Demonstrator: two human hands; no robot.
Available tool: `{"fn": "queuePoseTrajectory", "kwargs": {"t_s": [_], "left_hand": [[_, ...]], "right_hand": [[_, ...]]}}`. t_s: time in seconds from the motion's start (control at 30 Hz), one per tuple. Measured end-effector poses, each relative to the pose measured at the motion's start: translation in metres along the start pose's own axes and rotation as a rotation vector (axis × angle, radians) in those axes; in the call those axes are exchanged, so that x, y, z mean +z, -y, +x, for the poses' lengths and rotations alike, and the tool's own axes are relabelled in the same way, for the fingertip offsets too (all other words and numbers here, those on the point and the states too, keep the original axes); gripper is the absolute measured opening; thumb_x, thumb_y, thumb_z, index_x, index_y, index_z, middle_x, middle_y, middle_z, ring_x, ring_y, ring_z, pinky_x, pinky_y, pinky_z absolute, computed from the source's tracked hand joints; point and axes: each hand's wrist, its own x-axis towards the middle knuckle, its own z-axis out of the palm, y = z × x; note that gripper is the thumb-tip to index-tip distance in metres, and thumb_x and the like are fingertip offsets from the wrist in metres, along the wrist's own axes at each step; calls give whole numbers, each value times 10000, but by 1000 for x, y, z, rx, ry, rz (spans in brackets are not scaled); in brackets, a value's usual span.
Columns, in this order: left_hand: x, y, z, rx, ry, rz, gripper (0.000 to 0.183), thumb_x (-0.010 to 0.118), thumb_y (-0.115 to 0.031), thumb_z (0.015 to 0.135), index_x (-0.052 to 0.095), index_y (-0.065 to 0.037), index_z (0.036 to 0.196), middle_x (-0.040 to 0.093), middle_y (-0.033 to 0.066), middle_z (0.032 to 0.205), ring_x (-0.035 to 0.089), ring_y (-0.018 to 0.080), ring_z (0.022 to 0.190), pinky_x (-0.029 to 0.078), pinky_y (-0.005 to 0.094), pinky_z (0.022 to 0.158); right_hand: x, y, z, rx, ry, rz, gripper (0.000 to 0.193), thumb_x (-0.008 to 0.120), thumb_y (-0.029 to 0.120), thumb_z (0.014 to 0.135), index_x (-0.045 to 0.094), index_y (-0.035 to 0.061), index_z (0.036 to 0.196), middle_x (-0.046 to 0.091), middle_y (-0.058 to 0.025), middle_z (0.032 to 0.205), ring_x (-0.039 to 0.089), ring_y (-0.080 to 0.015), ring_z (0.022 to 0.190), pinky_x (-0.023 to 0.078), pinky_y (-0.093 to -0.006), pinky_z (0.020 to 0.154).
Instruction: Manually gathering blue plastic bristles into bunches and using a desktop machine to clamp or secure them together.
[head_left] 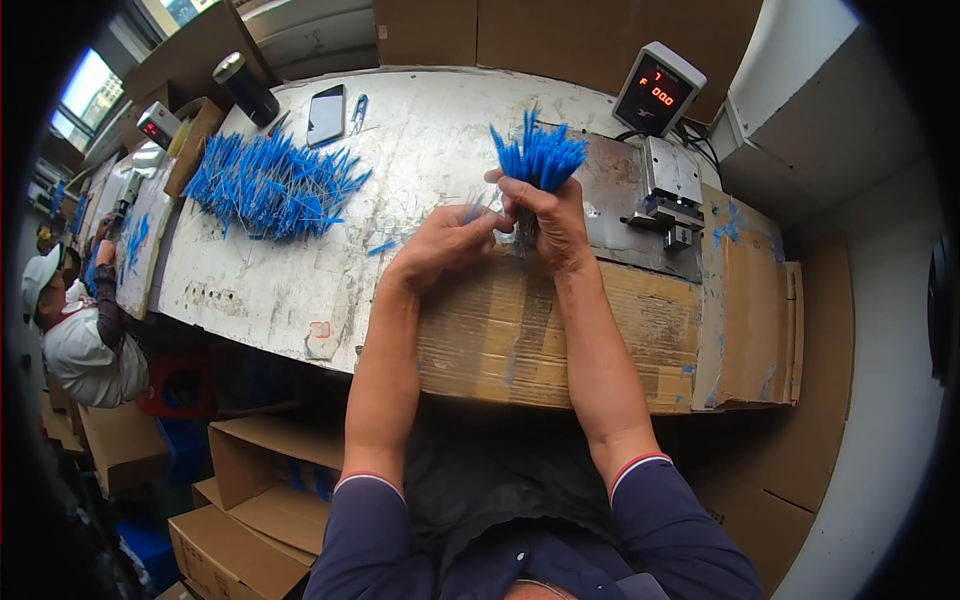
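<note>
Blue-tipped strand bundle [540, 162] held, loose pile [270, 188] waiting

Right hand [562, 225] wraps tightly around the bundle, blue ends up, above the cardboard mat's [480, 350] far edge. Left hand [440, 242] pinches alongside, on what I cannot tell. That share looks gathered; the larger pile lies ungathered on the worktable [420, 115].

Single head-worn fisheye view, facing down and forward, close above workbench [425, 130]
</note>
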Motion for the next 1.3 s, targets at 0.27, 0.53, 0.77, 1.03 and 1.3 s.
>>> {"fn": "queuePoseTrajectory", "kwargs": {"t_s": [0.27, 0.53, 0.77, 1.03, 1.3], "left_hand": [[-2, 5, 0, 1, 30, 0, 280, 628, -356, 1031, 728, -105, 1101, 605, -65, 758, 419, -8, 536, 281, 168, 464], [-1, 1, -2, -3, 2, 12, 272, 610, -336, 1041, 719, -108, 1140, 607, -67, 768, 424, -7, 537, 290, 168, 472], [0, -6, -1, 62, -100, -35, 282, 591, -271, 1052, 705, -56, 1195, 616, -53, 755, 407, -4, 523, 283, 171, 456], [-8, 3, 11, 115, -388, 5, 218, 665, -183, 1003, 721, -25, 1143, 615, -49, 744, 397, -7, 511, 267, 175, 438], [-18, 6, 6, 165, -351, 32, 192, 701, -196, 979, 715, -18, 1050, 569, -60, 690, 385, -4, 487, 237, 173, 424]], "right_hand": [[-4, -7, 0, -82, 95, -309, 80, 777, -10, 839, 733, -18, 905, 698, -48, 744, 612, -96, 601, 460, -253, 509], [-3, -15, 3, -146, 92, -346, 66, 778, -22, 838, 731, 7, 874, 697, -41, 738, 629, -91, 631, 488, -246, 532], [-14, -15, 12, -221, -202, -163, 101, 790, 1, 794, 732, -31, 871, 717, -80, 759, 662, -144, 628, 525, -279, 570], [-19, -26, 20, -542, -423, -446, 101, 757, 2, 811, 716, 0, 904, 727, -58, 810, 655, -147, 665, 511, -287, 607], [0, -28, 16, -1085, -54, -1110, 150, 723, 35, 743, 651, 61, 872, 663, -144, 797, 653, -344, 776, 523, -419, 692]]}}
